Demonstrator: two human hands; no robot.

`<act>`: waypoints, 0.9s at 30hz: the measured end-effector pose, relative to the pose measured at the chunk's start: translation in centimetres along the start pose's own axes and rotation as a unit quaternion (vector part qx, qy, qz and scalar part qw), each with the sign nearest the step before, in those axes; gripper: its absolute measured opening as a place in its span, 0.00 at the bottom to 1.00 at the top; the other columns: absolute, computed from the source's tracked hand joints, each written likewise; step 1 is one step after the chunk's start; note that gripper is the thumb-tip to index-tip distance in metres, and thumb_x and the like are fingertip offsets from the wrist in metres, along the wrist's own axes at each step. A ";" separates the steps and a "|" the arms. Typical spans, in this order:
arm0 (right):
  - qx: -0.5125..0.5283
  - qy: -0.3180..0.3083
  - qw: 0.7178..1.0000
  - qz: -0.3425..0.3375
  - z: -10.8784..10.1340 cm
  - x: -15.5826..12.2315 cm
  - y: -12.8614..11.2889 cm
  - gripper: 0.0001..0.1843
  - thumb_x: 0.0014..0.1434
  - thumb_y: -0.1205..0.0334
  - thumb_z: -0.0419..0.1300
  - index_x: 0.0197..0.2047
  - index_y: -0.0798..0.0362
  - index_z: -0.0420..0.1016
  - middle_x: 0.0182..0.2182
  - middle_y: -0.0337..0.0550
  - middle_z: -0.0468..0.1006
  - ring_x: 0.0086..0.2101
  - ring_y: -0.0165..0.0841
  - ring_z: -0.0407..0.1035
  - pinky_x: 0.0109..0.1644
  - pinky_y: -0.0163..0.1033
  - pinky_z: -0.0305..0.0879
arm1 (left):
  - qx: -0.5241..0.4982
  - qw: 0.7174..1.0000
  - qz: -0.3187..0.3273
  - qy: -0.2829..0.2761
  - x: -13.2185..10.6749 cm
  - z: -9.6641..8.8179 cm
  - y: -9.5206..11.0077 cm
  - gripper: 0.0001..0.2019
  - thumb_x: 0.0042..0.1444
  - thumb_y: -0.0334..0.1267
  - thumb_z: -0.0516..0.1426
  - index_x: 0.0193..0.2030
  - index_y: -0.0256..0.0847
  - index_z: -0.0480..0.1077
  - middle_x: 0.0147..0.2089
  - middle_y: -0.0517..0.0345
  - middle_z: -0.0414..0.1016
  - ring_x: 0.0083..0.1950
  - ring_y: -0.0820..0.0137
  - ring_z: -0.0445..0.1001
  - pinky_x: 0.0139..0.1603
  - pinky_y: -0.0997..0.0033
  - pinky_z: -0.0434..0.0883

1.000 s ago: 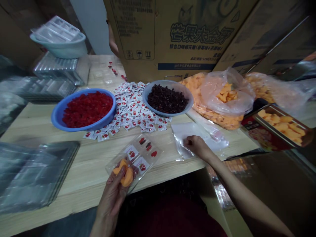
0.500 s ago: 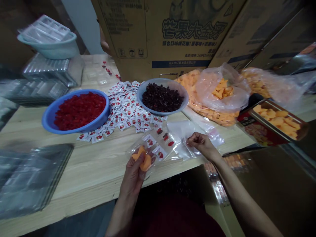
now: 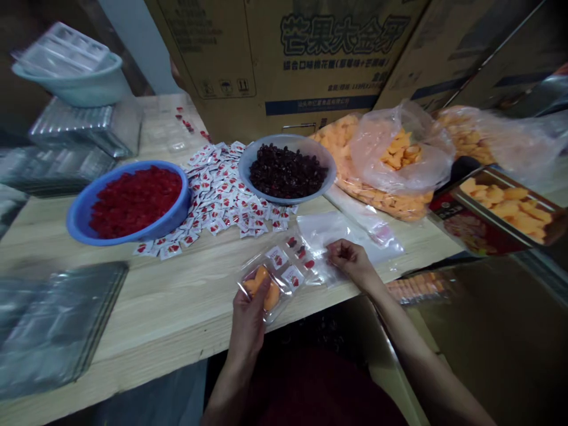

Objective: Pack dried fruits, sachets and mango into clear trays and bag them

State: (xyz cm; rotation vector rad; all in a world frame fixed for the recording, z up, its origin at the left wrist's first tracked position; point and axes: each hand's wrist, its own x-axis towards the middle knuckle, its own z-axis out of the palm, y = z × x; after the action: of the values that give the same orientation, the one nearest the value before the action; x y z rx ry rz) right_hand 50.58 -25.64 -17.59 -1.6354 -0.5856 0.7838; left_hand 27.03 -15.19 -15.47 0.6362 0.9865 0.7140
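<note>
My left hand [image 3: 249, 313] grips the near end of a clear plastic tray [image 3: 278, 270], thumb pressed on the orange pieces in its near compartment. The tray also holds two small red-and-white sachets and a few dark and red candies. My right hand [image 3: 350, 261] is pinched shut on the edge of a clear plastic bag [image 3: 331, 235] lying on the wooden table [image 3: 177, 296], right at the tray's far end.
A blue bowl of red candies [image 3: 128, 202], a heap of sachets [image 3: 222, 192] and a bowl of dark fruit [image 3: 286, 171] stand behind. Bags of orange pieces [image 3: 390, 165] and a filled box [image 3: 501, 216] lie right. Stacked clear trays [image 3: 53, 325] sit left. Cardboard boxes [image 3: 310, 53] rise behind.
My left hand has carried the tray to the right, up to the bag. My right hand has pinched up the bag's edge and holds it beside the tray.
</note>
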 end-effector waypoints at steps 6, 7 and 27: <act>-0.136 0.045 0.988 -0.060 0.8 0.0 -0.2 0.10 0.50 0.61 0.60 0.36 0.55 0.75 0.23 0.33 0.67 0.24 0.27 0.60 0.29 0.33 0.57 | 0.031 0.999 0.028 -0.012 -0.9 0.9 -1.3 0.29 0.47 0.45 0.70 0.55 0.39 0.72 0.49 0.51 0.80 0.49 0.62 0.80 0.55 0.62 0.73; -0.162 0.058 0.983 -0.068 1.1 0.0 -0.4 0.09 0.51 0.62 0.58 0.36 0.55 0.75 0.23 0.33 0.67 0.24 0.27 0.60 0.29 0.33 0.56 | 0.041 0.999 0.029 -0.021 -1.2 1.0 -1.4 0.29 0.47 0.45 0.70 0.56 0.39 0.71 0.50 0.51 0.80 0.48 0.62 0.80 0.54 0.62 0.73; -0.295 0.105 0.942 -0.119 2.2 -0.7 -1.5 0.07 0.58 0.64 0.55 0.37 0.54 0.74 0.22 0.35 0.70 0.24 0.29 0.63 0.31 0.34 0.58 | 0.135 0.987 0.009 -0.091 -0.9 0.7 -1.3 0.28 0.52 0.46 0.67 0.58 0.38 0.71 0.51 0.48 0.80 0.49 0.60 0.79 0.53 0.62 0.74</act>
State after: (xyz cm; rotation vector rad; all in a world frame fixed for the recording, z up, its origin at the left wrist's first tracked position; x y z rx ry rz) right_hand 48.50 -24.48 -16.21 -2.1079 -0.9007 0.2523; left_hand 27.62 -16.80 -15.70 0.9312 0.9155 0.5298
